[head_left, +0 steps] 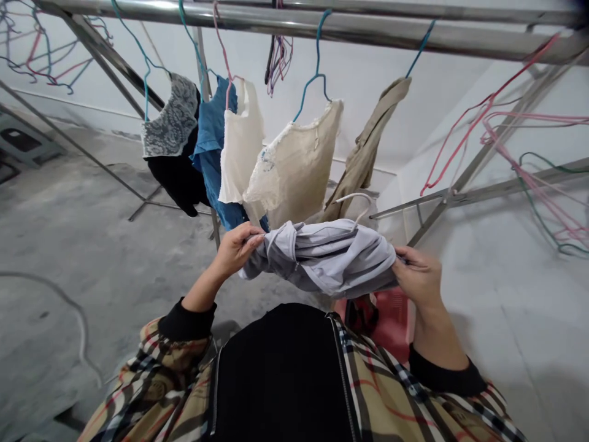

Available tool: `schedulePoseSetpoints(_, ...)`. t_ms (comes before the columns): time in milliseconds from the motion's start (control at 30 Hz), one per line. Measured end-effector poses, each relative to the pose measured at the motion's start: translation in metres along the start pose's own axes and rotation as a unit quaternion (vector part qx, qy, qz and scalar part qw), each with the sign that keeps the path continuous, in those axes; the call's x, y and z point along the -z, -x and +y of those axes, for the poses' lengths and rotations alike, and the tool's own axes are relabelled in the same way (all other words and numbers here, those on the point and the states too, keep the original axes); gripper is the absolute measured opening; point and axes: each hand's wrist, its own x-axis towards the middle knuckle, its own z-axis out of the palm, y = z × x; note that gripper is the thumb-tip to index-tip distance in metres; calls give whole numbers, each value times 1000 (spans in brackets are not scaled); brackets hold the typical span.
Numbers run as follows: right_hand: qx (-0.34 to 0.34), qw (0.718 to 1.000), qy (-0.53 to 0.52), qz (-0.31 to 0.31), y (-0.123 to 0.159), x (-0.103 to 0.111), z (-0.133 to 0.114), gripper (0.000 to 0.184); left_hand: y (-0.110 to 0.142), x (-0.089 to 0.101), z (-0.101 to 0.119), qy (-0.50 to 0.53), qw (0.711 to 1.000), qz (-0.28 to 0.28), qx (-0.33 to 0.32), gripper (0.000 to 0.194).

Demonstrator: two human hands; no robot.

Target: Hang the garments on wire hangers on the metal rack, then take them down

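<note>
We hold a pale grey garment (340,255) bunched in front of our chest, its shape lost in the folds. A white hook (368,197) rises at its back; whatever it belongs to is hidden. Our left hand (237,248) pinches one end between thumb and fingers; our right hand (421,273) is clamped on the other, its fingertips hard to make out. Beyond, a cream garment (304,166) hangs from the steel rail (285,18), and a white garment (242,141) covers part of a blue garment (212,138). Below, our plaid jacket (381,374) hides part of a red basket (396,322); we cannot identify the dark thing (362,314) inside.
</note>
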Motion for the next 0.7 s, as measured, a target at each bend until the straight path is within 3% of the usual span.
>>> schedulePoseSetpoints(67, -20, 1000, 11, 17, 5, 10, 2, 15, -6, -5, -1, 29, 1000, 6, -8, 24)
schedulePoseSetpoints(200, -65, 992, 49, 91, 17, 29, 8, 18, -18, -10, -7, 121, 992, -4, 32, 57)
schedulePoseSetpoints(300, -98, 986, 61, 118, 28, 41, 13, 18, -29, -12, -6, 122, 992, 3, 45, 37)
schedulePoseSetpoints(367, -121, 983, 61, 127, 37, 46, 17, 19, -36, -14, -2, 98, 993, 50, 41, 27)
schedulePoseSetpoints(467, -168, 971, 56, 159, 51, 51, 24, 26, -45, -18, 1, 83, 987, 131, 41, 24)
schedulePoseSetpoints(567, -200, 959, 43, 194, 64, 56, 30, 34, -50, -24, -1, 73, 984, 159, 36, 23)
schedulePoseSetpoints(700, -208, 955, 34, 209, 74, 60, 25, 32, -57, -34, 5, 10, 985, 160, -58, 26)
